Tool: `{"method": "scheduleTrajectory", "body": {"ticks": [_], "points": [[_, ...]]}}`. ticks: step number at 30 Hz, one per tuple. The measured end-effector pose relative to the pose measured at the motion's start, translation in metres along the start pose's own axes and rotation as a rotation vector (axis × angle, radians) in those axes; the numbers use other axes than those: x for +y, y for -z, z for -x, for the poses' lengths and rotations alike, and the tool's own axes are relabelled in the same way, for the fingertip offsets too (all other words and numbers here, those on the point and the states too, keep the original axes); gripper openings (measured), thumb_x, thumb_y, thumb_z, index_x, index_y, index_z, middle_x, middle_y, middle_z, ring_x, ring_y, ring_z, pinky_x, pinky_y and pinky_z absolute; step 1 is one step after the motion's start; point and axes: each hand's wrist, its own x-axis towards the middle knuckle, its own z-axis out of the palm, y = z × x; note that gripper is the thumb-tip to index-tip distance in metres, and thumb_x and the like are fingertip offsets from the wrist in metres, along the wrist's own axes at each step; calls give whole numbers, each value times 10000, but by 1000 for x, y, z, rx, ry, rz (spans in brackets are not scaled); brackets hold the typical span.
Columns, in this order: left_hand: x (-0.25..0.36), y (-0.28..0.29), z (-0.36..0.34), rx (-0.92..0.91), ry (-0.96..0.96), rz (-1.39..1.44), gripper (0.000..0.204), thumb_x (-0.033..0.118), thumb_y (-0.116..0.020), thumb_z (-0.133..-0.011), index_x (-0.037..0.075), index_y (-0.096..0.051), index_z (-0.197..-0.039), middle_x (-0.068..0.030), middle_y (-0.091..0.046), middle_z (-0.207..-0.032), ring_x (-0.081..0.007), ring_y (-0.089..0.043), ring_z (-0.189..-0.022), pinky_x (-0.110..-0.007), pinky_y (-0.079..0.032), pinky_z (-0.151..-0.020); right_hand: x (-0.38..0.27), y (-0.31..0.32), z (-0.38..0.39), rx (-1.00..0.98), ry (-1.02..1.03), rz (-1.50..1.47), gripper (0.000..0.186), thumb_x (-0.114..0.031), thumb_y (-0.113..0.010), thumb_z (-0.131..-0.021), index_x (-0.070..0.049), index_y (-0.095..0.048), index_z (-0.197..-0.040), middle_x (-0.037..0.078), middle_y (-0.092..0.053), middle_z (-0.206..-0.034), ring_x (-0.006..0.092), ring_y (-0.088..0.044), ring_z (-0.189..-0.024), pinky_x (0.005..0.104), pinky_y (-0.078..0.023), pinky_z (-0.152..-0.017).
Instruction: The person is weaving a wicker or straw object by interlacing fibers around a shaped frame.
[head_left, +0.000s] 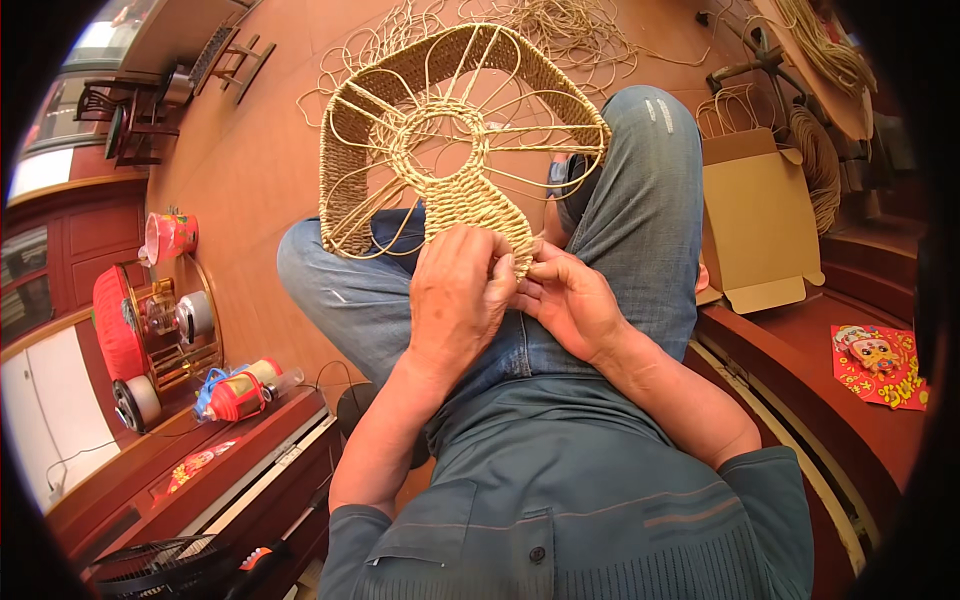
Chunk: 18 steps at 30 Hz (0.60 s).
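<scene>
A woven straw-cord basket [478, 205] rests across my knees, its narrow, tightly braided end toward me. Its frame has a round ring in the middle, with cords and wires fanning out to a deep woven rim. My left hand [458, 285] lies over the near braided end, fingers curled and thumb pressed against it. From the right side, my right hand [575, 300] pinches the same end, its fingertips meeting the left thumb. Whatever loose strand may lie between the fingertips is too small to make out.
Tangled cord [570, 35] lies on the tiled floor beyond the basket. An opened cardboard box [758, 220] stands at right, near coiled cord [815, 165]. On the left are a red thermos [240, 392], a red bucket [172, 236] and a black fan [160, 567].
</scene>
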Motion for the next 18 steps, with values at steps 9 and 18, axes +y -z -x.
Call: {"method": "scheduleTrajectory", "body": {"ticks": [9, 18], "points": [[2, -2, 4, -35, -141, -155, 103, 97, -723, -921, 72, -684, -1013, -102, -605, -905, -322, -617, -878, -434, -493, -807, 1, -5, 4, 24, 38, 29, 327, -91, -455, -1064, -31, -561, -1368, 96, -659, -1335, 228, -659, -1236, 434, -512, -1101], [2, 5, 1, -170, -140, -144, 101, 99, -698, -935, 77, -696, -1034, -106, -598, -939, -329, -616, -938, -444, -485, -862, 9, -6, 2, 43, 78, 91, 303, -181, -533, -1135, -45, -557, -1404, 75, -674, -1333, 199, -668, -1226, 411, -538, -1079]]}}
